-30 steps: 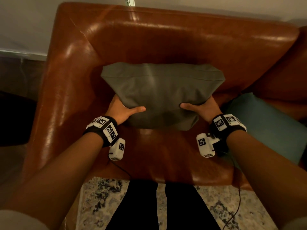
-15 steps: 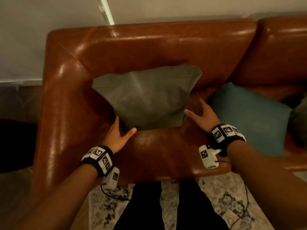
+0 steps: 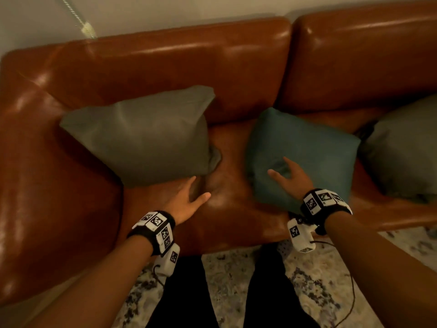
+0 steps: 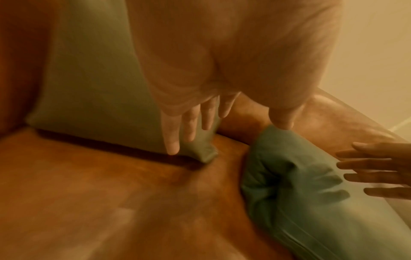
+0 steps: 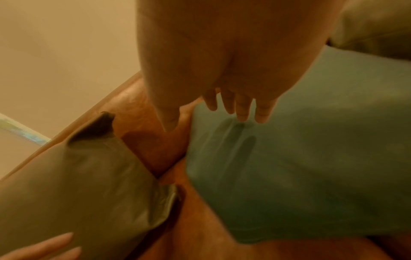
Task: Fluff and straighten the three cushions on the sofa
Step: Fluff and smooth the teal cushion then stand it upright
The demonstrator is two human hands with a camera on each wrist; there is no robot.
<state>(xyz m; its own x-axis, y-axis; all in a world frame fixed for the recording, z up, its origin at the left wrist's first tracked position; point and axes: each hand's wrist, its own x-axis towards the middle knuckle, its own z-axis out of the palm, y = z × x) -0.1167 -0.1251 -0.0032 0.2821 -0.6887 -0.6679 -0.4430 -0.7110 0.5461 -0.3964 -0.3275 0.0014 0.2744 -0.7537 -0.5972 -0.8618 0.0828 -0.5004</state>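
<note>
Both hands have let go of the grey-green cushion (image 3: 142,136) since the earlier frames, and the view has swung right along the sofa. That cushion stands propped in the left corner, leaning on the backrest, with one lower corner crumpled toward the seat. The left hand (image 3: 186,200) hovers over the seat just beside that corner, fingers (image 4: 173,139) spread and holding nothing. The right hand (image 3: 289,177) hangs over the front of the teal cushion (image 3: 305,152), fingers (image 5: 242,109) released and empty; whether they touch the fabric I cannot tell. This cushion lies slumped on the seat, dented in the middle, its top edge near the gap between the two back pads. A third, grey cushion (image 3: 404,147) sits at the right edge, just beside the teal one and only partly in view.

The teal cushion looks to be next. It would do best taken by its two side edges, one hand each, lifted free, squeezed inward a few times to push the filling into the dent, then stood upright against the backrest, matching its neighbour.

Glossy brown leather covers the sofa (image 3: 236,72), so a cushion set too steeply may slide down. Behind it is a pale wall with a cord (image 3: 78,17) hanging; below lies a patterned rug (image 3: 231,280).
</note>
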